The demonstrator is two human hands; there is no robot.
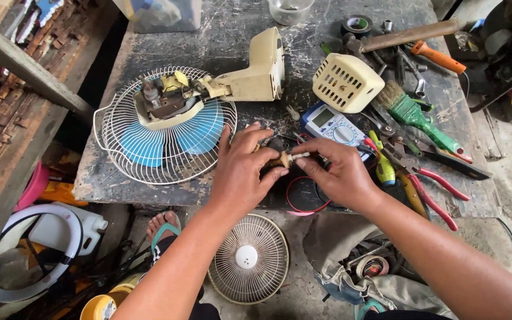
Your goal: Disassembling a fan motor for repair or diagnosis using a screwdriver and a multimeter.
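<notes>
My left hand [243, 172] and my right hand [338, 173] meet over the near edge of a dark scratched workbench [220, 35]. Together they pinch a small tan and white part [287, 158] between the fingertips. To the left lies a dismantled table fan [167, 121]: white wire guard, blue blades, bare motor and a cream base tipped on its side. A cream vented motor cover [346, 82] sits behind my right hand, with a multimeter [334, 125] just beyond my knuckles. A red wire loop [307, 194] hangs beneath my hands.
Tools crowd the right side: a green-handled brush [417, 114], red-handled pliers [428, 181], a hammer [407, 37], an orange-handled screwdriver [440, 57], a tape roll [357, 24]. A second fan guard [249, 258] lies on the floor by my sandalled foot [162, 227]. A plastic tub [290, 9] stands at the back.
</notes>
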